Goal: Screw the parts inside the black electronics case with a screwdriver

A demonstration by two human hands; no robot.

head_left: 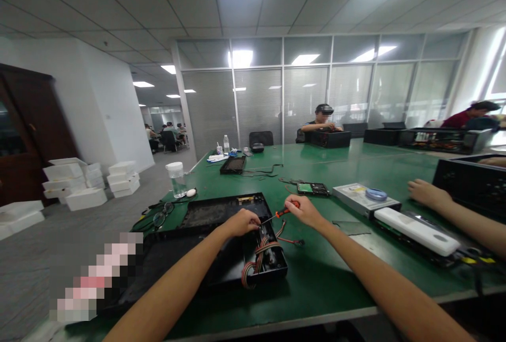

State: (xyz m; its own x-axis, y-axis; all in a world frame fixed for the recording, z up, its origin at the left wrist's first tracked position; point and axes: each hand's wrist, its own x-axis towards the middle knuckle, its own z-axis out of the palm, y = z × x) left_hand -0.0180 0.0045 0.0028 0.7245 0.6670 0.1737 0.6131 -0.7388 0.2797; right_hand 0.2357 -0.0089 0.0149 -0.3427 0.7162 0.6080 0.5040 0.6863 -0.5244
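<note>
My right hand (pixel 304 210) is closed round the orange and black handle of a screwdriver (pixel 282 212). The thin shaft slants down to the left, and its tip is by the fingers of my left hand (pixel 243 221). Those fingers are pinched together at the edge of a black metal computer case (pixel 221 263); whatever they grip is too small to make out. Striped ribbon cables (pixel 259 260) loop over the case's right end. Behind it lies another black panel (pixel 213 213) with a brass-coloured strip.
At right are a silver drive box (pixel 358 197), a white power strip (pixel 417 231) and a co-worker's arm (pixel 435 197). A hard drive (pixel 312 188) lies further back. A water jar (pixel 177 184) stands at the table's left edge. Another person (pixel 322 120) works at a black case opposite.
</note>
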